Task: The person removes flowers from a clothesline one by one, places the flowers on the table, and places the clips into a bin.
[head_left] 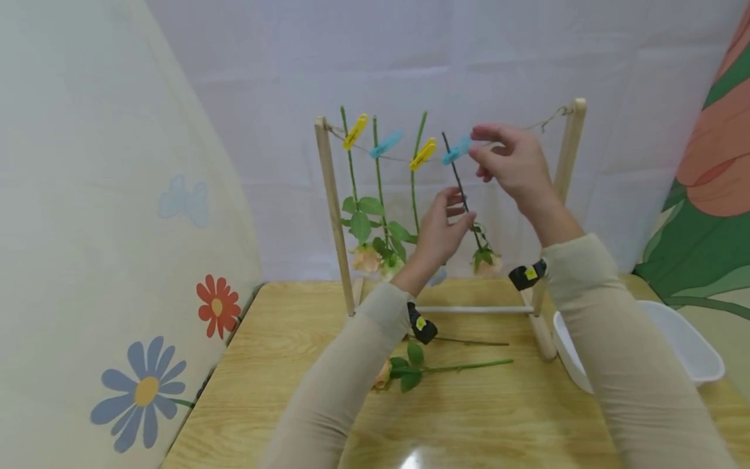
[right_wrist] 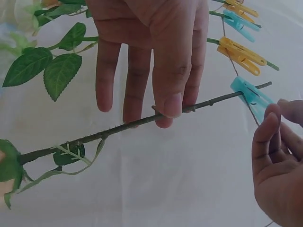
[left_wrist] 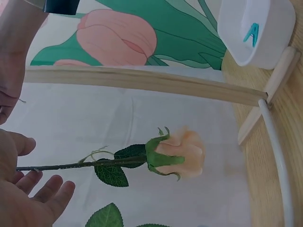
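A rose hangs head down, its dark stem [right_wrist: 123, 127] caught near the cut end in a blue clothespin [right_wrist: 252, 98] on a string. My right hand [head_left: 515, 159] has thumb and forefinger at the handles of that clothespin. Lower down, my left hand [head_left: 439, 228] is around the stem with loose fingers; in the left wrist view its thumb stands apart from the stem. The peach bloom [left_wrist: 182, 153] hangs below the left hand. Farther left, a yellow clothespin [head_left: 424, 154], another blue clothespin [head_left: 386, 144] and another yellow clothespin [head_left: 355, 131] each hold a green stem.
The string runs between two posts of a wooden frame [head_left: 331, 208] with a white crossbar [head_left: 474, 309]. In front of it on the table [head_left: 281, 365] lies a rose with a green stem [head_left: 469, 366]. A white basin [left_wrist: 246, 49] stands at the right, a teal clothespin [left_wrist: 252, 34] inside.
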### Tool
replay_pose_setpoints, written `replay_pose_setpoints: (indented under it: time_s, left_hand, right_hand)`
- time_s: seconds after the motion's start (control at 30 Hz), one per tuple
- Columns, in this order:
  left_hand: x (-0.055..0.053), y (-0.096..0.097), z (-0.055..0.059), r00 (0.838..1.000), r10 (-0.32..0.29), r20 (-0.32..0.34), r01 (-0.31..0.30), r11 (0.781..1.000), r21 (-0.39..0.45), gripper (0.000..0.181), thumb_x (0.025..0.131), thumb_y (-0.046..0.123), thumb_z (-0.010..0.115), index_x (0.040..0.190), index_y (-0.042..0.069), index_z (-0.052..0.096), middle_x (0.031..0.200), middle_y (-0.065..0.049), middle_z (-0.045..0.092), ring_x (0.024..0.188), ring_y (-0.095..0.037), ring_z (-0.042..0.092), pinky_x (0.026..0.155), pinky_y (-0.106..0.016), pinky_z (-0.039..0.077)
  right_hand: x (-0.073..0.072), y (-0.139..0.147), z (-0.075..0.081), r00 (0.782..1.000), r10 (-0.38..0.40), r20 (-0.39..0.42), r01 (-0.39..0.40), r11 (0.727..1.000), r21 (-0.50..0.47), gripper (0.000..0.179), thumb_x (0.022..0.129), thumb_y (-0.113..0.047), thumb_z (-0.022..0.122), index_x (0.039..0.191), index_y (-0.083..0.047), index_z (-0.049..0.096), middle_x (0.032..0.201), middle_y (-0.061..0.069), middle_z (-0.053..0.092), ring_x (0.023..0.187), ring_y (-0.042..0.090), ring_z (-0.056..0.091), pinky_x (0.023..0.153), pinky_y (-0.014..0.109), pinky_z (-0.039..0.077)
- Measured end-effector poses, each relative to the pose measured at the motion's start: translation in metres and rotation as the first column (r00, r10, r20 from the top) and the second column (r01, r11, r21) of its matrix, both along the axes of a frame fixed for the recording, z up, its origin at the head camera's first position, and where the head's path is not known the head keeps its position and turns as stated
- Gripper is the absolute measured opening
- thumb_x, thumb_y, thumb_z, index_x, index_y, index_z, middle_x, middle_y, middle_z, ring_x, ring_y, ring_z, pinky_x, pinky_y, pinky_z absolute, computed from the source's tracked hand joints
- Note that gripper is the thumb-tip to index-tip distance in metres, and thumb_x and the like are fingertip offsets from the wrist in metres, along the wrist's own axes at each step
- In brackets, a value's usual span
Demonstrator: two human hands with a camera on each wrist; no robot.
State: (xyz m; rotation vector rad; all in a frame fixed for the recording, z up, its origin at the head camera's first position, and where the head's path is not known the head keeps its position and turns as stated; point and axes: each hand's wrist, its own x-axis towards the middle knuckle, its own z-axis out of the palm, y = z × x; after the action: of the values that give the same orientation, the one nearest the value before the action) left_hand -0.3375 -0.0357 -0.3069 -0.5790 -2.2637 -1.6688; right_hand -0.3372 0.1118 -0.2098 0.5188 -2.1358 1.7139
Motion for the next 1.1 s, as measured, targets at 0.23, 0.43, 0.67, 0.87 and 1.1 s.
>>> replay_pose_setpoints:
  time_s: [0.23,0.43,0.67,0.87,1.1]
  left_hand:
    - [0.0,0.005,-0.002,0.997,0.041,-0.061,-0.037,0.997,0.065,0.046,0.097,0.001,0.065,0.139,0.002,0.048,0.124,-0.015,0.066,0.11,-0.029,0.068,0.084,-0.023,0.058]
    - [0.002,0.003,0.0,0.996,0.013,-0.087,-0.005,0.996,0.089,0.044,0.095,-0.006,0.063,0.137,0.001,0.051,0.117,-0.017,0.065,0.101,-0.029,0.068,0.076,-0.024,0.06]
    - [0.002,-0.001,0.002,0.994,0.0,-0.108,0.008,0.997,0.074,0.045,0.094,-0.008,0.063,0.137,0.002,0.052,0.115,-0.017,0.066,0.097,-0.029,0.069,0.074,-0.025,0.06]
    - [0.002,-0.003,0.004,0.99,-0.005,-0.138,0.013,0.998,0.06,0.044,0.094,-0.008,0.063,0.136,0.001,0.052,0.115,-0.018,0.066,0.096,-0.029,0.069,0.074,-0.024,0.06]
    - [0.006,-0.008,0.005,0.993,0.01,-0.121,-0.001,0.997,0.071,0.044,0.094,-0.007,0.063,0.136,0.002,0.052,0.114,-0.016,0.066,0.095,-0.027,0.069,0.073,-0.024,0.06]
  right_hand:
    - [-0.003,-0.005,0.0,1.0,-0.014,0.016,0.014,1.0,-0.005,0.041,0.098,-0.012,0.067,0.137,-0.001,0.06,0.135,0.015,0.061,0.066,0.008,0.06,0.06,0.017,0.052]
    - [-0.002,-0.005,0.001,0.996,-0.057,0.066,0.057,0.998,0.003,0.042,0.098,-0.017,0.067,0.137,-0.004,0.06,0.134,0.013,0.062,0.067,0.009,0.058,0.058,0.017,0.051]
    - [-0.001,-0.001,0.001,0.992,-0.058,0.109,0.058,0.998,0.001,0.042,0.098,-0.021,0.068,0.136,-0.003,0.062,0.122,0.007,0.066,0.065,0.008,0.055,0.057,0.016,0.048]
    - [-0.001,0.0,0.002,0.993,-0.014,0.119,0.018,0.999,-0.03,0.04,0.098,-0.019,0.068,0.134,-0.002,0.062,0.095,-0.003,0.066,0.063,0.008,0.053,0.055,0.017,0.046]
    - [0.002,-0.01,0.005,0.988,0.001,0.156,0.019,0.992,-0.128,0.025,0.096,-0.016,0.07,0.119,-0.006,0.068,0.09,-0.003,0.066,0.061,0.008,0.049,0.051,0.018,0.041]
